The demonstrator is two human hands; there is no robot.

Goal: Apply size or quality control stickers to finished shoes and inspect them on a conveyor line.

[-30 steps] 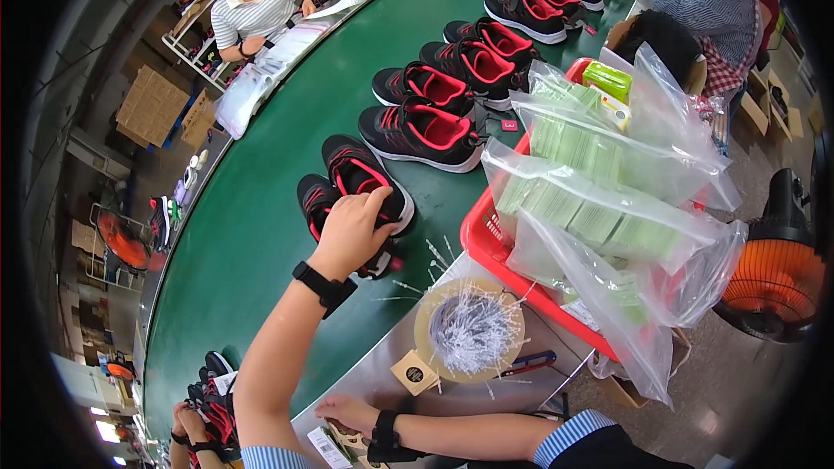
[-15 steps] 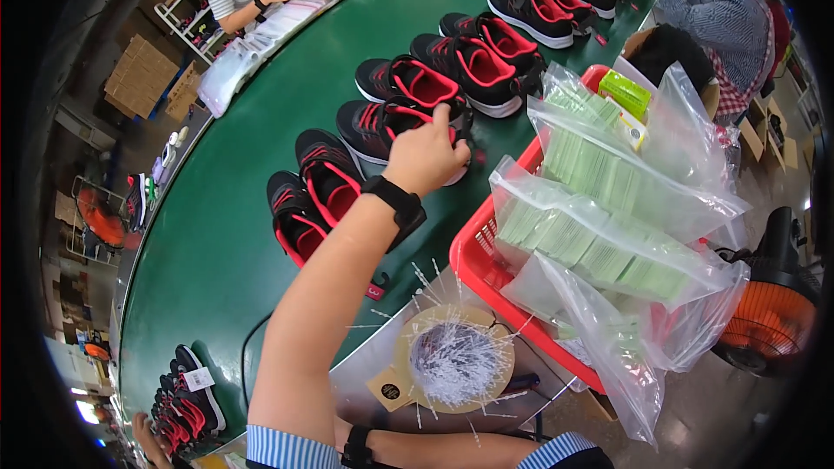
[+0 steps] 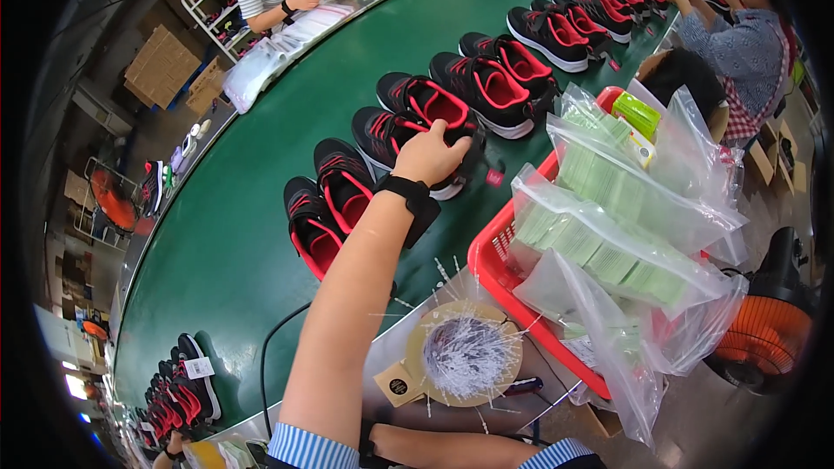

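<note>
The right hand is hidden. On the smooth green tabletop [image 3: 226, 234], a black, red-lined sports shoe [image 3: 382, 130] is covered at the heel by the left hand [image 3: 427, 156]; finger closure cannot be told. Light, flexible handling is judged likely, the firmer heel collar being best gripped. The toe is pointed far left, long axis diagonal.

Left hand [image 3: 430, 158] — outstretched, right forearm [image 3: 460, 448] — low
</note>
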